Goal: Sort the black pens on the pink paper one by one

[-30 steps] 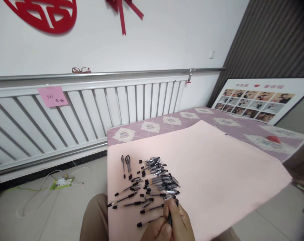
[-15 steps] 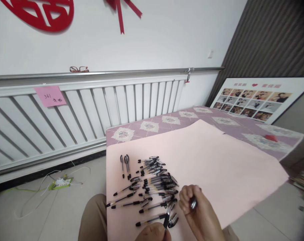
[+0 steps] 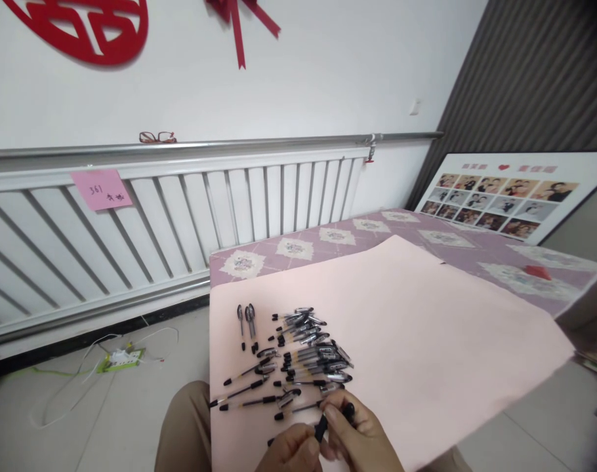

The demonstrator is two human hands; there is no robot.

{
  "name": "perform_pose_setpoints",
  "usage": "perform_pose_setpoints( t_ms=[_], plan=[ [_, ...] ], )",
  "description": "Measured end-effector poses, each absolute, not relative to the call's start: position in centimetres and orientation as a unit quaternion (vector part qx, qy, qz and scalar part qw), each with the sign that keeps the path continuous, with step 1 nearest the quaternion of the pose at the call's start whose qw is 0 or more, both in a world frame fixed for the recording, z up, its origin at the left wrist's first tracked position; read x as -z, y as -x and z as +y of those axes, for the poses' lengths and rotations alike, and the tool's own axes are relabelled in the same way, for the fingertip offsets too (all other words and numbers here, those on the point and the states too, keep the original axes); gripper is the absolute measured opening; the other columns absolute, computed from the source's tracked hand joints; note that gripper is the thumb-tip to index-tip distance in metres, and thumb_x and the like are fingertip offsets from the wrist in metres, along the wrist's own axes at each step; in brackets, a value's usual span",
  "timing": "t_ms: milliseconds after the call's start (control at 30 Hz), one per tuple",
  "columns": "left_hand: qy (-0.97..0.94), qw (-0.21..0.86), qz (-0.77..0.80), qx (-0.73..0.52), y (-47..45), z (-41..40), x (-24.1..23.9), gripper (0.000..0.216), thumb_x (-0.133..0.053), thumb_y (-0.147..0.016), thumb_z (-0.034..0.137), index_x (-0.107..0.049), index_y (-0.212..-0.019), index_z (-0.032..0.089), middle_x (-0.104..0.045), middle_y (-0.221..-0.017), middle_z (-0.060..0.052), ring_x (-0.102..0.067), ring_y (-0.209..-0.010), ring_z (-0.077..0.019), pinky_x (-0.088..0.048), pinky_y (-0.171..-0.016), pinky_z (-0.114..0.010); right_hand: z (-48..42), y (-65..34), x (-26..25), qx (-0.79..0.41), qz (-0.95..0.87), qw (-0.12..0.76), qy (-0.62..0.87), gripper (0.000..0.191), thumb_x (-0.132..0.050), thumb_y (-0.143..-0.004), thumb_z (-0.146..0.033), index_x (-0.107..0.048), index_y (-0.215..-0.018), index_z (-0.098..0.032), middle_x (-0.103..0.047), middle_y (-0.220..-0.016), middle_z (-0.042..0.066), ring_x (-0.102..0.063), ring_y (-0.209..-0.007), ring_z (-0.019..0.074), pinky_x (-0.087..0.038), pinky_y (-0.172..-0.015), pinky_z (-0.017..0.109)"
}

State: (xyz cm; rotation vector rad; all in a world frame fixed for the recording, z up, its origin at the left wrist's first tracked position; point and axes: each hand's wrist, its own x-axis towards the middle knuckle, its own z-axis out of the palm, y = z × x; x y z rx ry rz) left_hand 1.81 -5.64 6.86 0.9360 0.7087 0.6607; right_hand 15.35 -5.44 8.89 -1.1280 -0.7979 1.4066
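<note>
Low at the front of the pink sheet, my left hand (image 3: 291, 449) is closed around a pen (image 3: 321, 429), whose black grip shows at the fingertips. Against it, my right hand (image 3: 360, 432) is closed in a pinch, with the black rounded end of a pen cap (image 3: 348, 411) sticking out between its fingers. Fingers hide most of where the two parts meet. Just beyond my hands lies a pile of black pens (image 3: 308, 360), many with clear-and-black caps at their right ends. Three capped pens (image 3: 248, 324) lie side by side at the upper left.
The pink sheet (image 3: 416, 328) covers part of a table with a purple patterned cloth (image 3: 335, 235). A white radiator (image 3: 259, 203) runs along the wall behind. A photo board (image 3: 505, 196) leans at the back right. On the floor at left sits a power strip (image 3: 121, 360).
My right hand has moved left and down to meet my left hand. Its fingers have turned from a raised fist to a pinch at the pen.
</note>
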Motion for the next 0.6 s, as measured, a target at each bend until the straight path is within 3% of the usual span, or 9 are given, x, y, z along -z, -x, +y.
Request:
perform_pose_setpoints(
  t_ms=[100, 200, 333, 433, 600],
  plan=[
    [-0.381, 0.784, 0.351, -0.343, -1.2, -5.3, -7.0, 0.063, -0.066, -0.061, 0.062, -0.05, -0.099, 0.015, -0.057, -0.055, 0.003, -0.038, -0.035, -0.0041, -0.017, -0.039, -0.019, -5.2, -15.4, -8.9, -0.577, -0.308, 0.572, 0.495, 0.036, -0.072, -0.063, -0.048, -0.054, -0.064, -0.018, -0.047, -0.045, -0.008, -0.03, -0.035, 0.0023, -0.022, -0.038, 0.017],
    [-0.257, 0.815, 0.345, -0.388, -0.2, -4.8, -7.7, 0.059, -0.072, -0.06, 0.053, -0.05, -0.102, 0.019, -0.065, -0.074, -0.001, -0.05, -0.041, -0.0062, -0.029, -0.039, -0.018, -4.9, -15.6, -8.7, -0.573, -0.247, 0.602, 0.498, 0.038, -0.074, -0.059, -0.049, -0.057, -0.072, -0.019, -0.052, -0.05, -0.007, -0.028, -0.033, 0.0015, -0.022, -0.036, 0.017],
    [-0.111, 0.81, 0.324, -0.476, 0.6, -4.4, -8.6, 0.048, -0.076, -0.062, 0.04, -0.056, -0.101, 0.023, -0.065, -0.089, 0.001, -0.062, -0.064, -0.0099, -0.047, -0.064, -0.024, -4.7, -15.5, -8.3, -0.566, -0.219, 0.624, 0.493, 0.037, -0.075, -0.057, -0.047, -0.057, -0.073, -0.02, -0.057, -0.054, -0.005, -0.028, -0.034, 0.0017, -0.023, -0.035, 0.017],
    [-0.114, 0.784, 0.33, -0.512, 0.2, -4.5, -8.4, 0.046, -0.079, -0.06, 0.033, -0.059, -0.099, 0.021, -0.066, -0.086, -0.001, -0.064, -0.074, -0.0131, -0.047, -0.071, -0.025, -4.8, -14.9, -8.3, -0.571, -0.23, 0.622, 0.484, 0.035, -0.075, -0.058, -0.047, -0.058, -0.074, -0.02, -0.058, -0.055, -0.005, -0.028, -0.034, 0.0013, -0.023, -0.036, 0.017],
    [-0.165, 0.776, 0.34, -0.505, -1.3, -4.8, -7.7, 0.044, -0.084, -0.052, 0.035, -0.062, -0.084, 0.015, -0.064, -0.066, -0.002, -0.061, -0.064, -0.0139, -0.044, -0.063, -0.025, -5.1, -13.8, -8.5, -0.584, -0.345, 0.55, 0.487, 0.036, -0.071, -0.062, -0.05, -0.061, -0.073, -0.016, -0.054, -0.054, -0.004, -0.033, -0.037, 0.0034, -0.024, -0.039, 0.019]
  ],
)
